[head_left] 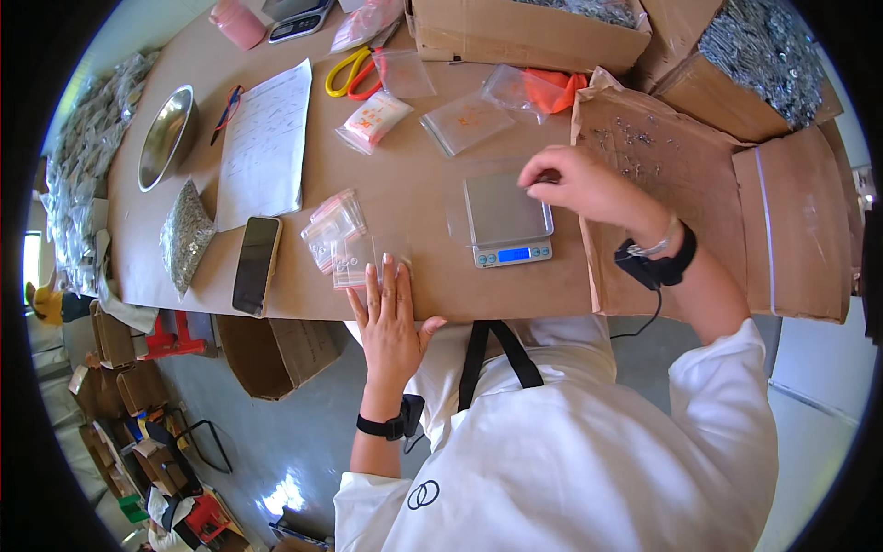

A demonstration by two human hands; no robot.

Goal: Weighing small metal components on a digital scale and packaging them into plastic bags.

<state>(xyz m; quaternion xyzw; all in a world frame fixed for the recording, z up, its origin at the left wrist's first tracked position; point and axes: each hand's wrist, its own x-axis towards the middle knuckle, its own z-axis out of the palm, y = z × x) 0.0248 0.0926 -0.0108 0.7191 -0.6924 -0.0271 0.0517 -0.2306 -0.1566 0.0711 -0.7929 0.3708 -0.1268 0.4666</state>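
My left hand (391, 322) lies flat near the table's front edge, fingers outstretched, its fingertips resting on a small clear zip bag (351, 267) with a few small pieces in it. More small zip bags (333, 225) overlap just beyond it. Over the right rim of a digital pocket scale (506, 212) hovers my right hand (575, 184), thumb and fingers pinched together. Whatever sits in that pinch is too hidden to make out. The scale's metal plate looks bare, and its blue display is lit.
To the right, a flattened cardboard tray (662, 221) holds scattered small metal parts (635, 143). Boxes of metal parts (763, 55) stand behind. Further left are a phone (256, 265), a filled bag (187, 237), a paper sheet (267, 143), a steel bowl (168, 138) and scissors (349, 74).
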